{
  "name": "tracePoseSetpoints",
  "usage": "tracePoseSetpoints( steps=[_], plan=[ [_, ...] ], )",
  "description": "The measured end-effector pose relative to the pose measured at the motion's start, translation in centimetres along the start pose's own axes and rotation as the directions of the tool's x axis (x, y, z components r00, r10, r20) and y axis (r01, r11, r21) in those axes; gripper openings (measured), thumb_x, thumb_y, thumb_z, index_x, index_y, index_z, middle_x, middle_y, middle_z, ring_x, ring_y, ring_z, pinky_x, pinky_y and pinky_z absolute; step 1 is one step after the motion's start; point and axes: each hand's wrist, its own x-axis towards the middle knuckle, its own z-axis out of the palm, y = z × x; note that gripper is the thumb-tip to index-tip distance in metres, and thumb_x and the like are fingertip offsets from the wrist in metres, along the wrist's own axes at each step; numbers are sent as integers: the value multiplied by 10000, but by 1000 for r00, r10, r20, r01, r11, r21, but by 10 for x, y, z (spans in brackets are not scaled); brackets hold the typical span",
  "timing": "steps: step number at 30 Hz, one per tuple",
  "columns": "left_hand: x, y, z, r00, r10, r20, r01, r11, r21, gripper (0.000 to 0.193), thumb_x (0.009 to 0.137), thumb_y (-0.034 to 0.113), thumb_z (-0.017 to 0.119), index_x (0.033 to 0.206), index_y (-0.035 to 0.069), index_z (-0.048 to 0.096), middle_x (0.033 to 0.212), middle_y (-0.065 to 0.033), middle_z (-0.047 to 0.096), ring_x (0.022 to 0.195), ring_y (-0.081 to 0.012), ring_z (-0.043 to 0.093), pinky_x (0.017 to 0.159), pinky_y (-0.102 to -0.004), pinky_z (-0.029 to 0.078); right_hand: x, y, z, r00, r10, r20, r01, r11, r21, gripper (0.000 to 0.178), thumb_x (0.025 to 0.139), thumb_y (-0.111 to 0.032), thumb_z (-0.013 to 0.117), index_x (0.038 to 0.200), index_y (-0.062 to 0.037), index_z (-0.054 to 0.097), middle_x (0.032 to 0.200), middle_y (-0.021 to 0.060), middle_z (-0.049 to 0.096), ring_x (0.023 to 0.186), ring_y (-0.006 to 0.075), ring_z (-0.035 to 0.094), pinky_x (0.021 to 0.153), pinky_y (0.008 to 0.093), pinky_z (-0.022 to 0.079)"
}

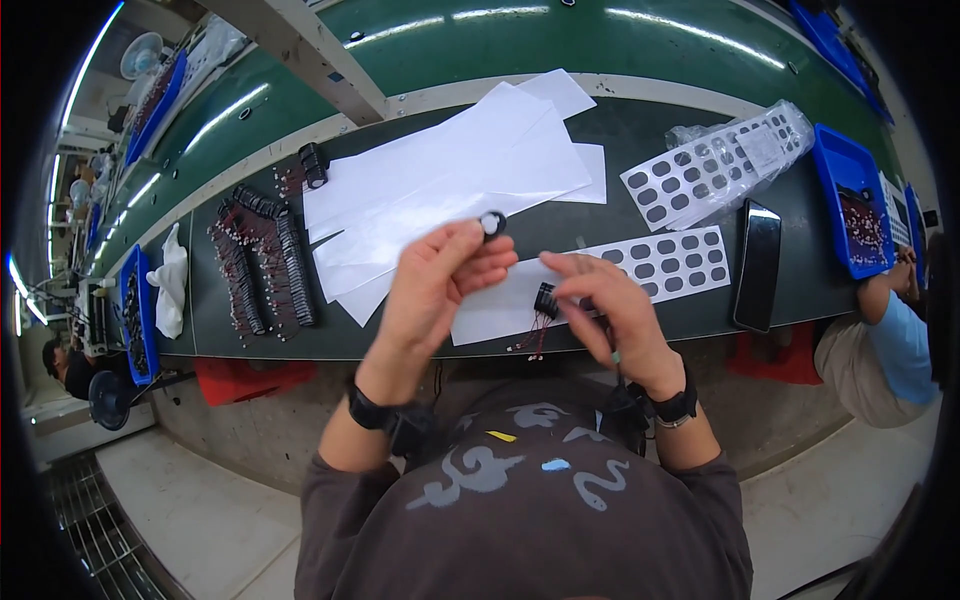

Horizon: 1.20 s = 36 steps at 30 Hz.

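Note:
My left hand (pixel 448 268) pinches a small round black part with a white face (pixel 491 224) between thumb and forefinger, above the white sheets. Across from it, my right hand (pixel 615 305) has its fingers bent and apart. Just by its fingertips is a small stack of black parts with dark red wires (pixel 545 300); whether the fingers touch it is unclear. Partly under my right hand lies a white sheet with rows of dark rounded pads (pixel 668 265). Large white paper sheets (pixel 440 165) overlap beyond my left hand.
Rows of black wired parts (pixel 290 265) lie at left, near a white cloth (pixel 170 285). At right are a plastic-wrapped stack of pad sheets (pixel 720 160), a dark phone (pixel 757 265) and a blue bin (pixel 850 200). Another person's arm (pixel 890 305) reaches in beside the bin.

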Motion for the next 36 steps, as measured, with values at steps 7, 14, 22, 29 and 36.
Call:
tracePoseSetpoints(
  steps=[7, 14, 22, 29, 36],
  plan=[
    [115, 63, -6, 763, 568, 309, -397, 34, 917, 222, 883, 155, 644, 976, -43, 674, 889, -192, 696, 751, -327, 681, 732, -383, 552, 2, 4, 3, 986, -45, 160, 66, 989, -129, 270, 767, 55, 708, 983, -47, 582, 1128, 125, 674, 902, 258, 627, 829, 338, 482],
    [121, 61, 6, 385, 737, 555, -482, -353, 802, 288, 876, 202, 666, 1133, 74, 653, 1111, -179, 670, 980, -355, 649, 814, -400, 537, -3, 4, 12, 997, 72, -22, -75, 981, -177, 264, 758, 17, 748, 946, -44, 574, 1046, 116, 672, 879, 244, 618, 807, 333, 482],
    [-6, -8, 19, 657, 304, 690, -734, 46, 678, 358, 804, -8, 716, 1154, 45, 665, 1213, -126, 641, 1061, -267, 651, 884, -338, 547, 3, 2, -3, 881, 472, 37, -460, 833, 308, 172, 891, -39, 670, 1012, -43, 548, 970, 57, 644, 852, 103, 571, 752, 238, 455],
    [-10, -29, 9, 776, 456, 435, -624, 455, 636, 416, 857, 40, 690, 1262, 73, 602, 1169, -115, 660, 996, -195, 681, 773, -287, 582, -2, -6, -1, 888, 457, -45, -398, 815, 422, 141, 982, -156, 574, 1065, -46, 542, 950, 39, 623, 766, 74, 502, 703, 214, 417],
    [-21, -24, 5, 987, 81, 139, -98, 988, 122, 390, 940, 74, 613, 1314, -7, 534, 1102, -169, 667, 922, -195, 702, 765, -278, 591, -41, 5, -20, 874, 439, -209, -309, 834, 458, 239, 997, -189, 566, 1167, -22, 547, 967, 67, 645, 794, 106, 539, 802, 271, 453]
  ],
)
